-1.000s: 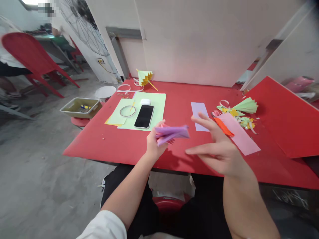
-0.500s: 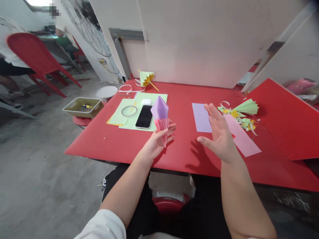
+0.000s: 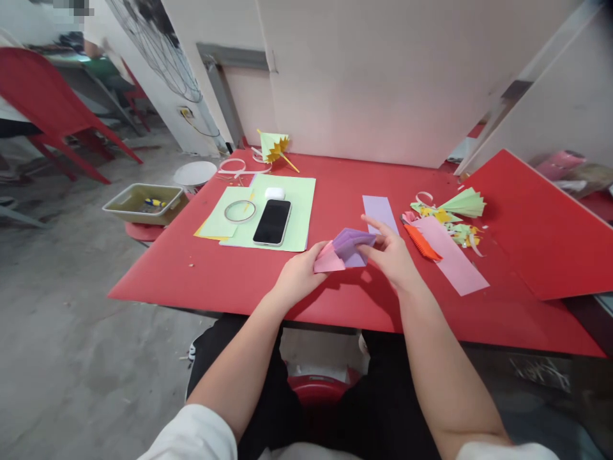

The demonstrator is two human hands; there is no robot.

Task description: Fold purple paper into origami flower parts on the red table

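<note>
A folded pink and purple paper piece is held above the red table's front part, its purple end to the right. My left hand is closed on the pink end. My right hand pinches the purple end between thumb and fingers. Behind it lies a purple paper strip. Right of my right hand, an orange cutter rests beside a pink paper strip. A black phone lies on green paper sheets to the left.
A tape roll and white case sit by the phone. A green and yellow paper umbrella stands at the back; paper scraps lie right. A red board leans at the right; a bin is left.
The paper piece has tilted from upright to sideways, purple end right. My right hand has moved left and down and taken hold of it. The orange cutter is now uncovered. The view has shifted slightly.
</note>
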